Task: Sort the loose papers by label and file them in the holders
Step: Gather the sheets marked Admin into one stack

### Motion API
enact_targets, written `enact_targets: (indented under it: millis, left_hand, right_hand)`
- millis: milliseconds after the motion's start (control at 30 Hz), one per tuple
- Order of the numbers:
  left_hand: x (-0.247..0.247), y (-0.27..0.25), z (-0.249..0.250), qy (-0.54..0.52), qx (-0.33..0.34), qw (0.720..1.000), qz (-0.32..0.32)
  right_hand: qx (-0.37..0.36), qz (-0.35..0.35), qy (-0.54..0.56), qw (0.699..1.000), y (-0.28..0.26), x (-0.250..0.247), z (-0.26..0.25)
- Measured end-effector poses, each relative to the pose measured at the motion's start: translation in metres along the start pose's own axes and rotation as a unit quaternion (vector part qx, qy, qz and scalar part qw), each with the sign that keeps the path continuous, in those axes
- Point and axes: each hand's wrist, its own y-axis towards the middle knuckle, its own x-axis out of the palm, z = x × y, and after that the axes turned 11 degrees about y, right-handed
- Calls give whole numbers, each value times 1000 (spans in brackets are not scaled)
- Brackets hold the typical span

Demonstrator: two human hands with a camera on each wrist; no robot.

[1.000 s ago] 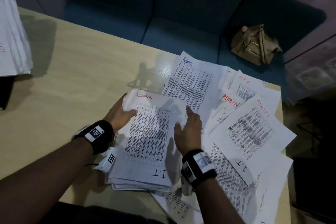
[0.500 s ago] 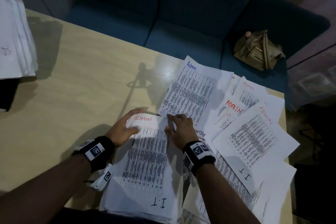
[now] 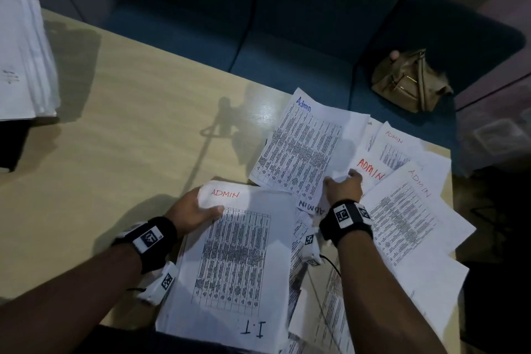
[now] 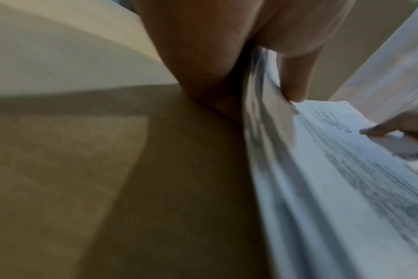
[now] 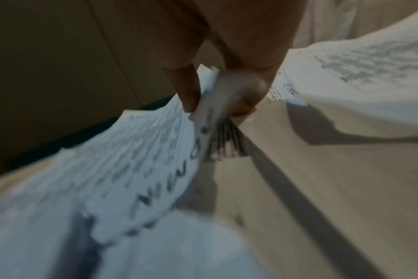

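A gathered stack of printed sheets (image 3: pixel 235 261), its top page marked ADMIN in red and I.T in black, lies at the table's near edge. My left hand (image 3: pixel 198 207) grips its far left corner, thumb on top (image 4: pixel 294 83). My right hand (image 3: pixel 342 185) pinches the near corner of the loose sheet headed Admin in blue (image 3: pixel 301 149), and the right wrist view shows thumb and fingers closed on that paper (image 5: pixel 203 105). More ADMIN sheets (image 3: pixel 408 204) lie fanned to the right.
A second white paper pile (image 3: pixel 23 66) sits on a dark holder at the table's far left. The wooden table (image 3: pixel 129 129) is bare between them. Behind it runs a blue sofa (image 3: pixel 287 37) with a tan bag (image 3: pixel 408 80).
My right hand left the stack and moved right and forward to pinch the blue Admin sheet. My left hand stayed on the stack's far corner, and the stack slid nearer to me.
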Motion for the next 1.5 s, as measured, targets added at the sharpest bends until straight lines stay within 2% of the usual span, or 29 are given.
enact_targets:
  millis: [67,133,200,300,400,467,567,667,833,967,1133,1233,1300,1400,1500]
  left_hand:
    - [1,-1,5,-4,-15,1000,-9]
    - [-1,-1,8,-47,-43,998,6]
    - [-4,3,11,-87,-59,994,25]
    - [-9,15,26,-90,-53,994,21]
    - [-8,30,48,-80,-49,995,23]
    - [0,40,62,-24,-29,999,30]
    - [17,50,83,42,-15,998,39]
    - [29,54,94,74,-26,996,44]
    - [29,46,78,57,-62,996,36]
    - [33,36,65,66,-66,994,47]
    - [33,28,64,58,-43,996,53]
    - [34,26,64,54,-43,996,63]
    - [34,27,63,35,-54,996,65]
    - [38,27,61,-6,-66,995,73]
    - [42,28,62,-26,-65,993,92]
  right_hand:
    - [-37,-3,18,999,2,-6,-4]
    - [-65,23,70,995,6,-28,-8]
    - [-74,59,90,991,14,-63,-2]
    - [-70,129,104,984,20,-128,28]
    - [-4,176,44,983,14,-172,69]
    - [62,189,-16,980,9,-187,96]
    - [116,216,-101,964,6,-194,122]
    - [148,209,-68,964,5,-188,134]
    - [152,216,31,964,10,-175,131]
    - [135,197,23,971,12,-168,129]
    - [2,253,89,963,-3,-181,94]
    - [-58,220,142,963,-31,-197,70]
    - [-94,159,134,974,-48,-192,61]
    - [-141,67,58,986,-62,-152,65]
    - [-105,-55,80,990,-82,-100,74]
